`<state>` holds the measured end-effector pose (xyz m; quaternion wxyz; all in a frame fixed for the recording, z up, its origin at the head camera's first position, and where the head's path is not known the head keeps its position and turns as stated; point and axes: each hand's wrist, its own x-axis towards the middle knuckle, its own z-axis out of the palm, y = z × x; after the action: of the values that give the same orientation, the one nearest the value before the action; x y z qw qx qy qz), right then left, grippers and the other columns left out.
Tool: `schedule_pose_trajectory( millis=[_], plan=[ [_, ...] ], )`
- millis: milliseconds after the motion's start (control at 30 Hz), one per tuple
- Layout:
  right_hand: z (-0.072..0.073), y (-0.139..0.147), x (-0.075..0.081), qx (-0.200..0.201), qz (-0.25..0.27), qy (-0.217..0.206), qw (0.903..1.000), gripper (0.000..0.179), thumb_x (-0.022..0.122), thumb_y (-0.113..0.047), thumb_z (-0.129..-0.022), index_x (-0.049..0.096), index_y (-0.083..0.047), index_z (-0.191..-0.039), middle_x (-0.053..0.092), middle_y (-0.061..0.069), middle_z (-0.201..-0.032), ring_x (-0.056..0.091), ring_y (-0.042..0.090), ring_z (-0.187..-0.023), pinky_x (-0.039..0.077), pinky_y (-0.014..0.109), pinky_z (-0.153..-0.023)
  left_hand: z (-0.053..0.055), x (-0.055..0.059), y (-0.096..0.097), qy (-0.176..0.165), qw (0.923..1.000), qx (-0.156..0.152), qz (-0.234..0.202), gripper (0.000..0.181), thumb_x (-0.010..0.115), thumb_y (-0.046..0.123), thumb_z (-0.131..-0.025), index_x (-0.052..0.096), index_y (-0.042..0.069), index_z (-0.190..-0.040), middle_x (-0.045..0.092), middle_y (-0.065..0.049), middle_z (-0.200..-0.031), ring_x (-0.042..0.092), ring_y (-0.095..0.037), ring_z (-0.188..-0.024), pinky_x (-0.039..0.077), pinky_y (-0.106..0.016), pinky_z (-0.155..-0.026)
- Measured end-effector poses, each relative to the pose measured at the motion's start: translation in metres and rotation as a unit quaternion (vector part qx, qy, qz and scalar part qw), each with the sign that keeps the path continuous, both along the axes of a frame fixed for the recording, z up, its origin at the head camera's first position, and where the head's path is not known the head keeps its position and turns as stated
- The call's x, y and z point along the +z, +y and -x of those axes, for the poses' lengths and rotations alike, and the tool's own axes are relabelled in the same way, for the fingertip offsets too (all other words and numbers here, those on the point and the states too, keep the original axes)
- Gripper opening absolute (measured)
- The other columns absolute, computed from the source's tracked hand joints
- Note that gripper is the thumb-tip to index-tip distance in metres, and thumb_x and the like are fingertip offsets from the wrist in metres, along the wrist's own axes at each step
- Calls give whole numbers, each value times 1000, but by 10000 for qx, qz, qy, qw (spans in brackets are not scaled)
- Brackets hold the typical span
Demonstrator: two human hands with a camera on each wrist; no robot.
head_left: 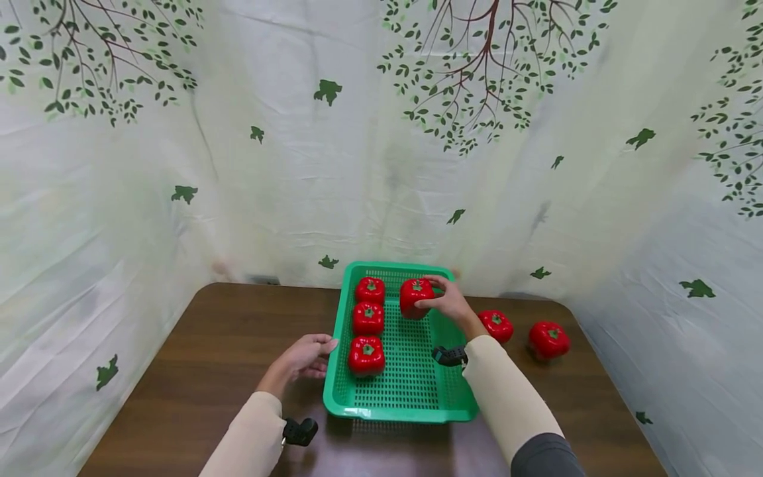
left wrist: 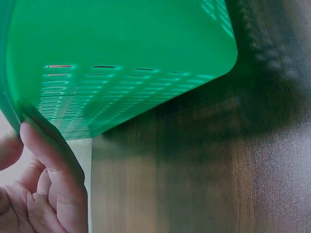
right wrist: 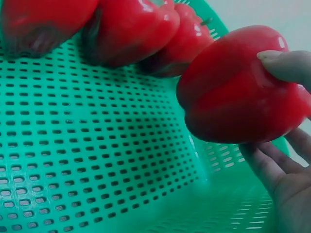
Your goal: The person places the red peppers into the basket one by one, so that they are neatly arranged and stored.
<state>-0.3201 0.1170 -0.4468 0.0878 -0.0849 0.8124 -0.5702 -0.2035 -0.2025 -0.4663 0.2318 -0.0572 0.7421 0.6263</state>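
A green perforated plastic basket [head_left: 398,416] sits on the table, with three red bell peppers in a row along its left side, one of them the nearest bell pepper [head_left: 366,356]. My right hand [head_left: 450,301] holds another red bell pepper [right wrist: 238,87] between thumb and fingers, above the far right part of the basket. In the right wrist view this pepper hangs clear of the basket floor. At the basket's left edge, my left hand [head_left: 306,356] pinches the rim. The left wrist view shows fingers [left wrist: 56,160] against the basket's outer wall, under the rim.
Two more red bell peppers stand on the brown wooden table [head_left: 238,358] right of the basket: a near bell pepper [head_left: 548,340] and a bell pepper [head_left: 496,324] partly behind my right forearm. A leaf-printed curtain [head_left: 381,165] hangs behind the table and at both sides.
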Motion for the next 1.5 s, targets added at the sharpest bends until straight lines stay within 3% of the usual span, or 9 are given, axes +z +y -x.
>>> schedule_pose_trajectory(
  millis=[267,700,867,1500],
  plan=[
    [10,-11,-13,-212,18,23,9998,67,74,-1,-81,44,-2,-140,43,23,-140,44,41,-123,49,50,-93,-1,2,2,11,10000,64,59,33,52,23,-100,55,-2,-120,64,-9,-88,61,-16,-65,56,-30,-63],
    [22,-27,-32,-673,-240,-33,9974,67,75,-1,-79,46,-10,-139,43,18,-141,41,38,-128,46,52,-96,0,-2,3,-22,9999,149,67,30,52,23,-100,57,-1,-118,65,-8,-87,62,-16,-64,56,-29,-62],
    [25,-31,-39,-740,-389,-119,9964,70,76,-1,-80,45,-11,-141,42,17,-143,39,39,-129,43,54,-99,-3,-1,2,-43,9999,127,58,31,52,23,-100,56,-1,-119,65,-9,-88,62,-16,-65,56,-29,-63],
    [27,-45,-51,-754,-121,-266,9967,73,74,-3,-82,36,-12,-145,37,18,-146,37,40,-130,41,53,-101,-1,-3,0,-85,9997,206,44,28,53,23,-99,58,1,-116,65,-8,-87,61,-17,-65,56,-29,-62]
  ],
)
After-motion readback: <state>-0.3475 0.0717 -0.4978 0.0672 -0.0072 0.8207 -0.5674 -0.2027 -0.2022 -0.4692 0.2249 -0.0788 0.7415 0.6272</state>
